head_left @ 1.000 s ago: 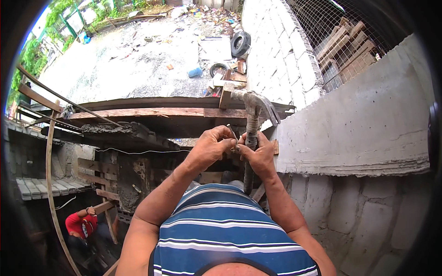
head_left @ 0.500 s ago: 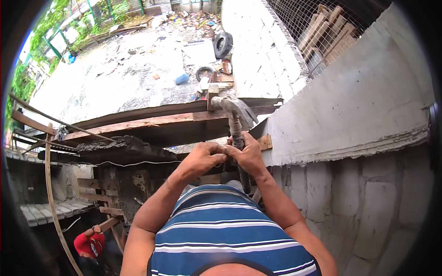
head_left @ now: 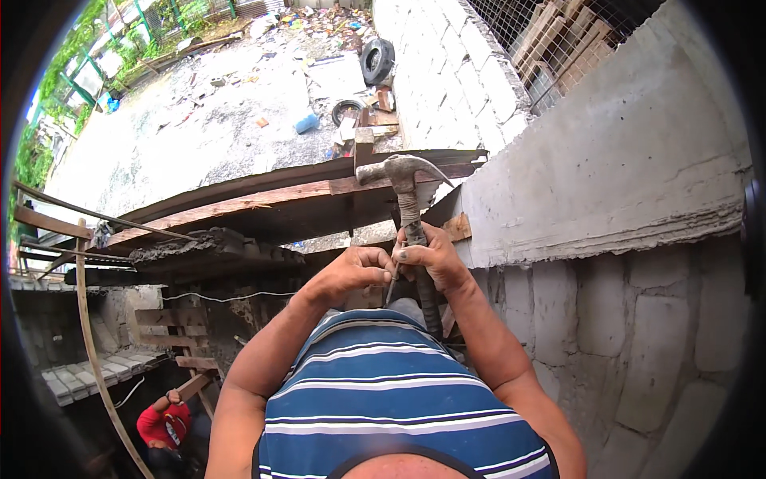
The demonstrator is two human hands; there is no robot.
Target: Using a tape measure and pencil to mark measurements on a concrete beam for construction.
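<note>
Your right hand [head_left: 435,259] is wrapped around the handle of the hammer [head_left: 409,211], which stands head-up in front of your shirt [head_left: 391,375], claw to the right. Your left hand [head_left: 351,273] pinches a thin, nail-like piece [head_left: 392,289] beside that handle, near the right thumb. Hold the hammer firmly so its top-heavy head can't tip; pinch the piece near its middle, lightly but securely, since a slip could drop it below the beam [head_left: 263,202].
</note>
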